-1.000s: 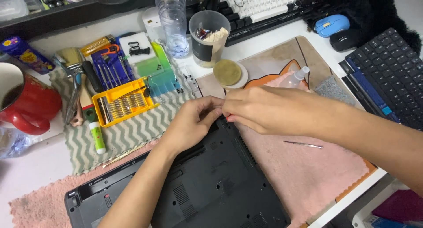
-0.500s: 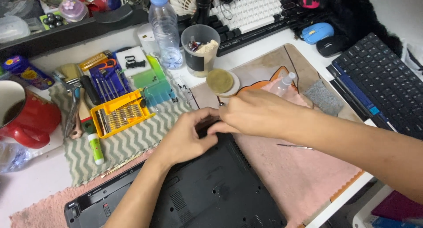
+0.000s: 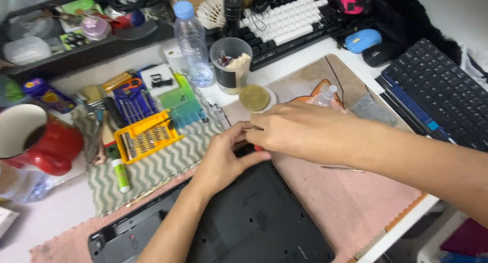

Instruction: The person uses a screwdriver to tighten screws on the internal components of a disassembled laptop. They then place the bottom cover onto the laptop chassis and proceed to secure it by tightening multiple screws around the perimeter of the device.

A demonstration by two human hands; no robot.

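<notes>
Meanwhile, left hand (image 3: 223, 158) and right hand (image 3: 300, 133) pinch together at top corner of upturned black laptop (image 3: 244, 217), mid-desk on pink mat (image 3: 356, 197); held part hidden. Slip could crack casing.

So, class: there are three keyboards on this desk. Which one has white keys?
The keyboard at the top centre, behind the clear plastic cup. Its keys are white; the black keyboard at the right edge and the upturned laptop show none.
</notes>
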